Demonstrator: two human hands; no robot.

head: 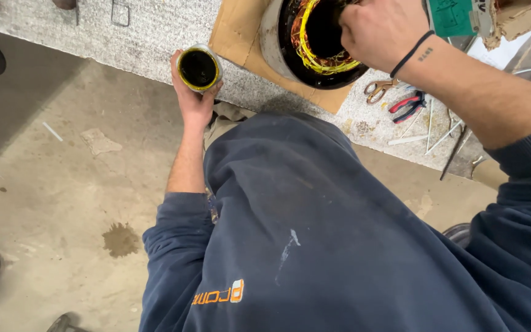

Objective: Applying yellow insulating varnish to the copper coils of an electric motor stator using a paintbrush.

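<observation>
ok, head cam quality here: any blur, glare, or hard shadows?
Head view: lighting soft and even, no hard shadows; a dim patch lies on the floor at upper left. Small glints on the rim of the can in the left hand. The right hand at the motor stator is slightly soft. Wide-angle stretch shows along the bench edge.

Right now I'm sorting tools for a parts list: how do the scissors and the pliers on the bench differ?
The scissors have bare brass-coloured ring handles; the pliers have red and black covered grips. The scissors lie closer to the right hand at the motor stator; the pliers lie further right, by thin metal rods. Both rest untouched on the grey bench.
</observation>
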